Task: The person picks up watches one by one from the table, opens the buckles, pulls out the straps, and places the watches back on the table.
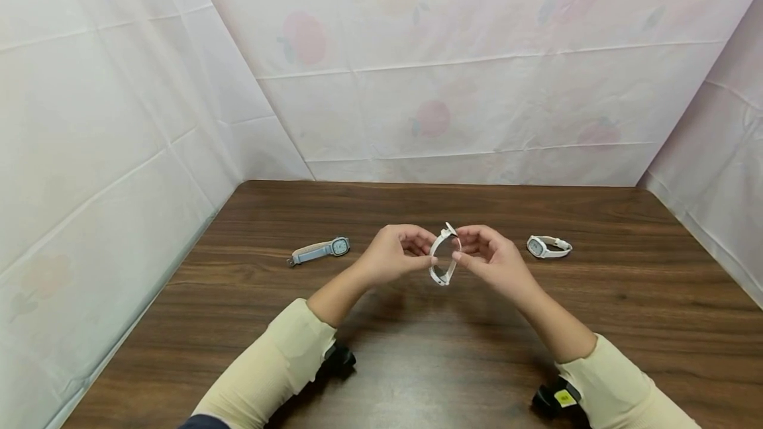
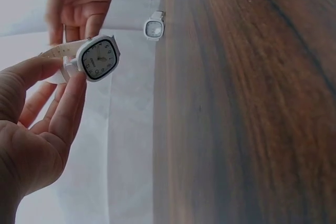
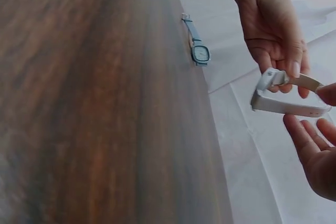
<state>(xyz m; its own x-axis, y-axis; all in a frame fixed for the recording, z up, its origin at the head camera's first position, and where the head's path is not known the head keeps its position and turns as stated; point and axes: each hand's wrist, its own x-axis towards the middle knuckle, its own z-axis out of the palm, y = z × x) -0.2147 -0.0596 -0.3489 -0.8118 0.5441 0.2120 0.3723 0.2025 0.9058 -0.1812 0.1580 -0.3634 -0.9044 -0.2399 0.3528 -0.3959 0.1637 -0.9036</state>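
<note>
Both hands lift the white watch [image 1: 444,255] above the tabletop [image 1: 417,363]: left hand [image 1: 393,255] fingers pinch its case, right hand [image 1: 491,260] fingers pinch the strap, freeing the band; a blue watch [image 1: 322,250] lies at nine o'clock.

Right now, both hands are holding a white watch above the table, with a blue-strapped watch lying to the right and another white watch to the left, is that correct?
Not quite: the sides are swapped. In the head view the blue-strapped watch lies left of the hands, and the other white watch lies right. Both the left hand and right hand do hold the white watch above the table.
</note>
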